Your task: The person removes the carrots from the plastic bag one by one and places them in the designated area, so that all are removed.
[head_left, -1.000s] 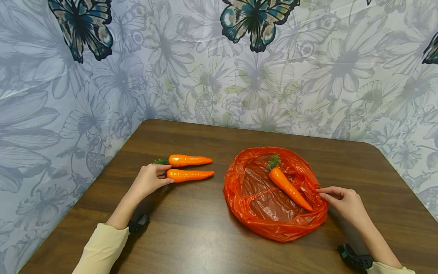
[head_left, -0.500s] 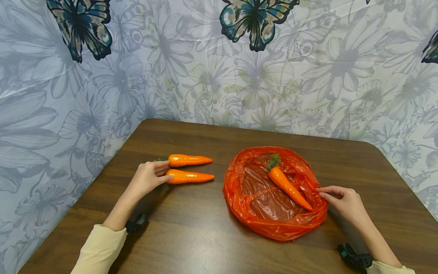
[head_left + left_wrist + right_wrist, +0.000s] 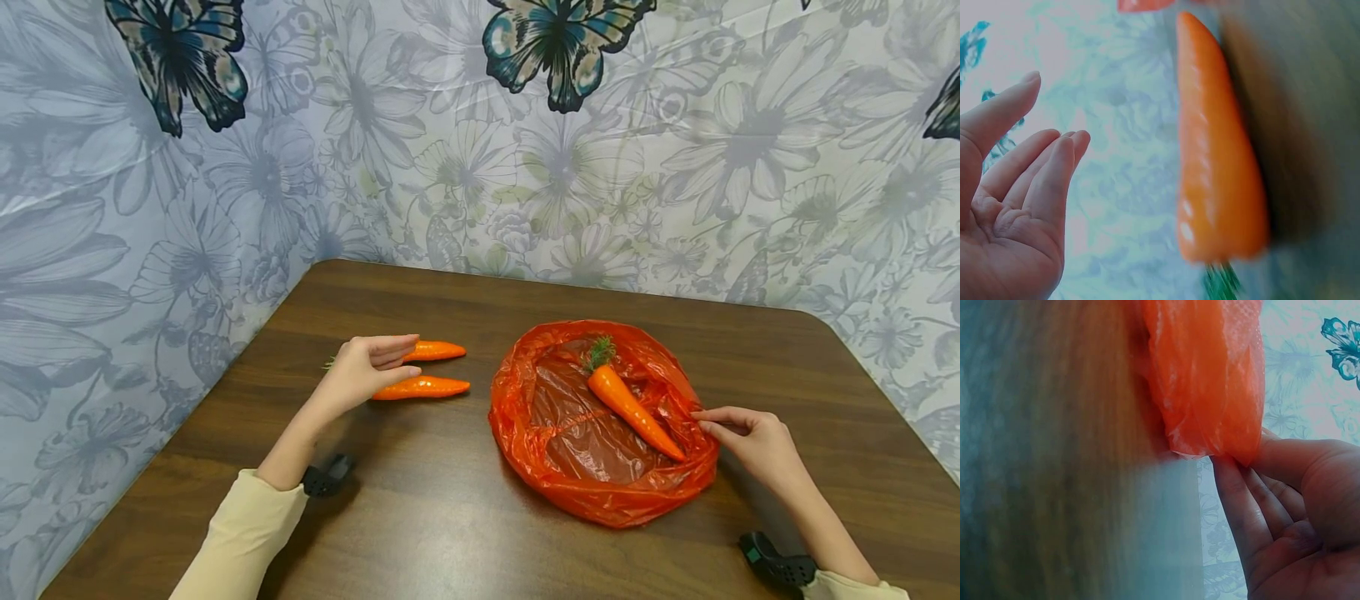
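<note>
Two orange carrots lie side by side left of centre, the far carrot (image 3: pixel 441 350) and the near carrot (image 3: pixel 435 387). My left hand (image 3: pixel 354 377) hovers over their leafy ends and partly covers both. In the left wrist view its thumb and fingers are apart, with nothing between them, beside a carrot (image 3: pixel 1216 150). An opened red plastic bag (image 3: pixel 517 454) with a rolled rim sits to the right. Inside it rests a third carrot (image 3: pixel 626 404) with green tops. My right hand (image 3: pixel 765 446) pinches the bag's right rim between thumb and fingers.
Everything lies on a brown wooden table (image 3: pixel 420 500). Behind it hangs a floral fabric backdrop (image 3: pixel 450 167) with butterflies. Each wrist wears a black device, such as the left wrist device (image 3: pixel 327 475).
My left hand has moved right and slightly up, from the carrots' leafy ends to over their thick ends. The right hand, the bag and the carrots have stayed put.
</note>
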Demonstrator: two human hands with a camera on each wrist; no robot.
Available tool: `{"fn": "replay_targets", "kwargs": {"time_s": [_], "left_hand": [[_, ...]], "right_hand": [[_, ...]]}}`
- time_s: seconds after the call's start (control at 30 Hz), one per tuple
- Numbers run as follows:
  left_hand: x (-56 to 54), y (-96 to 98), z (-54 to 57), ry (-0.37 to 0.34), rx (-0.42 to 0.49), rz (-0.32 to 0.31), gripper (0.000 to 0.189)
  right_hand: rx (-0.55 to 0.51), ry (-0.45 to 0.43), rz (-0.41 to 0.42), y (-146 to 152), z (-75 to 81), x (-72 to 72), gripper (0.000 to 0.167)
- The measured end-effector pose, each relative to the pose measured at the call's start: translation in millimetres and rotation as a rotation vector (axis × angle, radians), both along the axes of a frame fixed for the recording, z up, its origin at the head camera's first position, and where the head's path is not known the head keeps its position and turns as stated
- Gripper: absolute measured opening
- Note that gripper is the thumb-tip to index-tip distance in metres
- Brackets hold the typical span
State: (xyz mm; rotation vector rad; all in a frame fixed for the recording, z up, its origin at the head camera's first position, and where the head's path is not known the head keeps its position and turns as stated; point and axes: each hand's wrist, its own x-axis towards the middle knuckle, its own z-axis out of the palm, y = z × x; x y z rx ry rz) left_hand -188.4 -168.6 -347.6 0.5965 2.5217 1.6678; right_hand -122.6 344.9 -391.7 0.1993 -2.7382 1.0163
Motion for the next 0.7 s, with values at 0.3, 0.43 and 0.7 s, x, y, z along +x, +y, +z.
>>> {"fn": "replay_targets", "kwargs": {"time_s": [0.3,0.43,0.7], "left_hand": [[-22.4,60.8,5.1,-0.048,0.126,-0.143,0.05],[-31.8,92.7,3.5,-0.037,0.16,-0.22,0.049],[-39.9,160.2,14.8,-0.031,0.178,-0.365,0.046]], "right_hand": [[-0.016,0.026,0.017,-1,-4.1,-1.5,0.013],[-0.02,0.017,0.019,-1,-4.2,-2.4,0.013],[-0.023,0.016,0.008,1,-3.7,-2.0,0.014]]}}
